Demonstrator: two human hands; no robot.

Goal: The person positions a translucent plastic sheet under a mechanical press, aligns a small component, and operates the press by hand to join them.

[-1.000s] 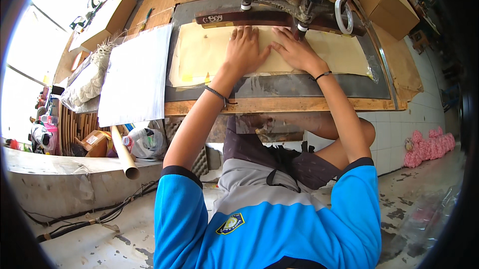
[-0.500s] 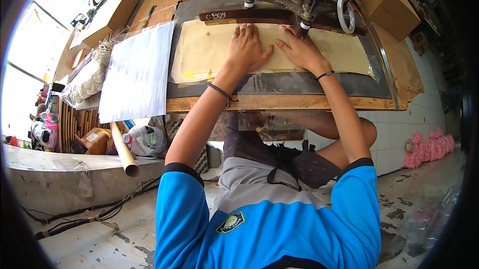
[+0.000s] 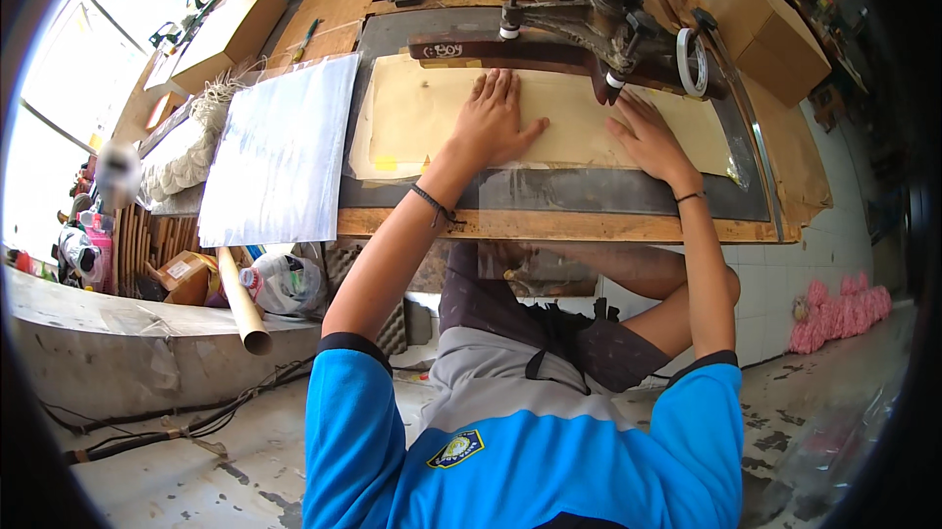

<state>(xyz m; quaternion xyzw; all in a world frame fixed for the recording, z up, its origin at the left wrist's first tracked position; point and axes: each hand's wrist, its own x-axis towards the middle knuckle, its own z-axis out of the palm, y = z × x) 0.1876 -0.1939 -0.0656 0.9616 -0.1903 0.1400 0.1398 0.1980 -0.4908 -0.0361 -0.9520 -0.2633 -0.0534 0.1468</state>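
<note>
A long tan sheet (image 3: 574, 127), stiff paper or card by its look, lies flat on a dark grey board (image 3: 412, 193). My left hand (image 3: 498, 122) rests flat on its middle, fingers pointing away and thumb spread. Farther right, my right hand (image 3: 654, 141) also lies on the sheet, fingers stretched out and fingertips close to the dark bar. That dark bar (image 3: 461, 50) runs along the sheet's far edge, with a metal arm (image 3: 564, 17) above it. A clear plastic sheet (image 3: 530, 203) overhangs the near edge between my forearms. Neither hand holds anything.
A stack of clear plastic sheets (image 3: 280, 151) lies left of the board, beside a bundle of pale cord (image 3: 191, 161). Cardboard boxes stand at far left (image 3: 231, 33) and far right (image 3: 765, 33). A white tape roll (image 3: 692, 63) hangs near the bar's right end.
My right hand has slid to the right along the tan sheet, away from my left hand. My left hand stays flat near the middle. The view has shifted slightly.
</note>
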